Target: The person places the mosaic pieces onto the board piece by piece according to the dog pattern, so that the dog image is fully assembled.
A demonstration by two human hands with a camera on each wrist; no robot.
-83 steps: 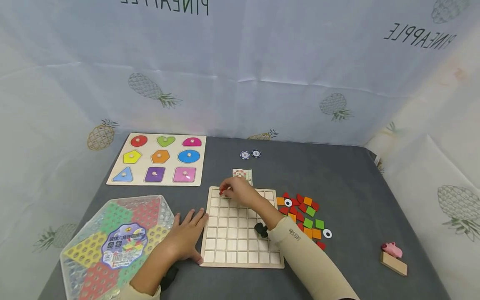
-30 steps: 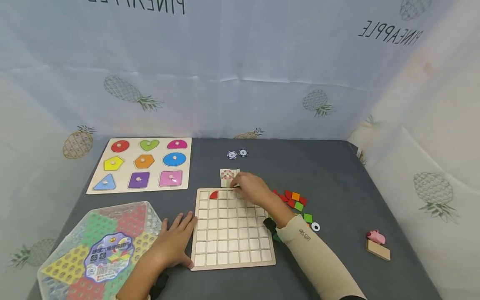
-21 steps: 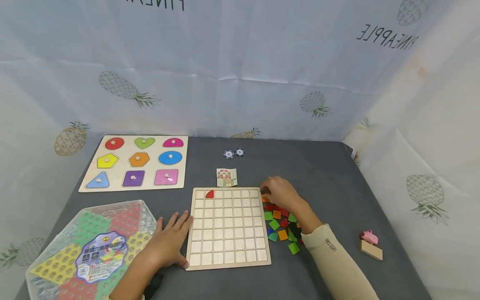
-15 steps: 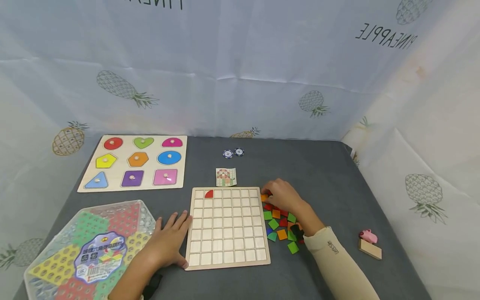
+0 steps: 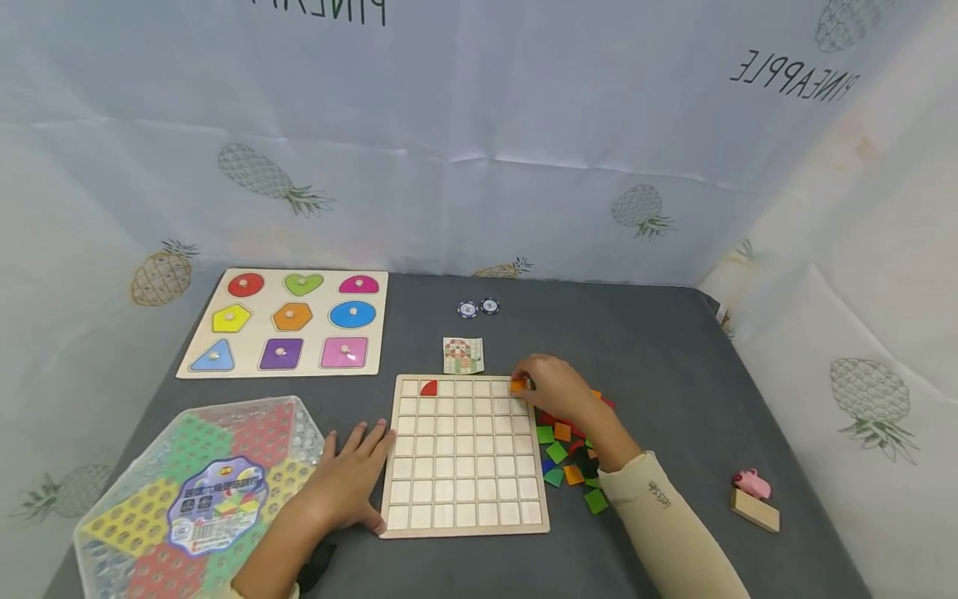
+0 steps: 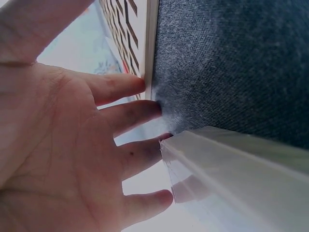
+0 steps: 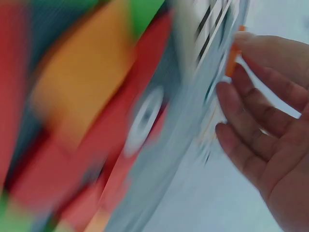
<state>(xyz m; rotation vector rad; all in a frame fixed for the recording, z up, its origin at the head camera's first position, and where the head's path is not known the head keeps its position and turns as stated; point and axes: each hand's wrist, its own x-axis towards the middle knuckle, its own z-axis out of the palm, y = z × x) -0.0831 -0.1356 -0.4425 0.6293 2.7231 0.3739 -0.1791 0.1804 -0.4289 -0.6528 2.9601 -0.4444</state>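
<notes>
My right hand (image 5: 555, 389) pinches an orange square tile (image 7: 233, 57) between thumb and fingertips, over the far right corner of a wooden grid board (image 5: 466, 468). One red quarter-circle tile (image 5: 429, 388) sits in a cell of the board's far row. Fingers spread, my left hand (image 5: 343, 482) rests along the board's left edge. In the left wrist view a fingertip meets the board's side, and the other fingers lie close to the clear plastic box (image 6: 231, 179). Beside the board's right edge lie loose tiles, among them a green tile (image 5: 595, 501), partly hidden by my right forearm.
A small patterned card (image 5: 463, 355) lies beyond the board, two poker chips (image 5: 467, 309) farther back. A knobbed shape puzzle (image 5: 314, 349) is at the far left, nearer it a box with a coloured star pattern (image 5: 168, 574). On the right are a pink pig figure (image 5: 752, 483) and wooden block (image 5: 755, 510).
My right hand has left the red tile in the board, reached right to the pile, taken an orange square tile and brought it left over the board's corner. My left hand stays at the edge.
</notes>
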